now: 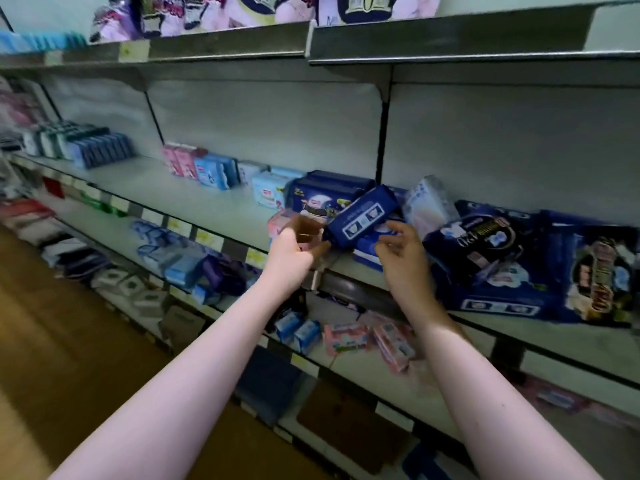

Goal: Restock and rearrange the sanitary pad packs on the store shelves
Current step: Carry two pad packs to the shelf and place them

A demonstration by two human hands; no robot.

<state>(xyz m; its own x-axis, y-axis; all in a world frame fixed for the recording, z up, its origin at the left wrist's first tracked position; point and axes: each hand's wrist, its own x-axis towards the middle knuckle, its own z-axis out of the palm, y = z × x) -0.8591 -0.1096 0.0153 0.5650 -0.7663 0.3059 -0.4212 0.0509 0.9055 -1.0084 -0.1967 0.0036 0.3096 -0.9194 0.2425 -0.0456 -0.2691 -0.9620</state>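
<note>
Dark blue pack (362, 214) is up off the middle shelf (214, 206), tilted, its high end towards one o'clock and its low end at seven. My left hand (294, 249) pinches that low corner, so I'd say I'm swinging it round to stand it with its kin. My right hand (407, 259) hangs at five o'clock of the pack, fingers loose and apart, gripping nothing. Whether the tips brush the wrapper I can't tell. It looks ready to steady the underside.

At eleven o'clock, just behind, the navy packs (325, 195) stand upright in a row; that's probably the slot. At two o'clock a pale clear-wrapped pack (427, 202) leans askew. From three to four o'clock the big dark packs (485, 258) lie flat and overlapping, likely needing straightening. Beside my left hand, a pink pack (278, 223).

Further out at ten o'clock the shelf holds light blue packs (270, 190), then pink upright packs (180, 161). At six o'clock the lower shelf (313, 356) carries tumbled pink packs (346, 336) and small blue ones (298, 329). At twelve o'clock the upper shelf (225, 46) holds purple-and-white packs (166, 19), too blurred to read.
</note>
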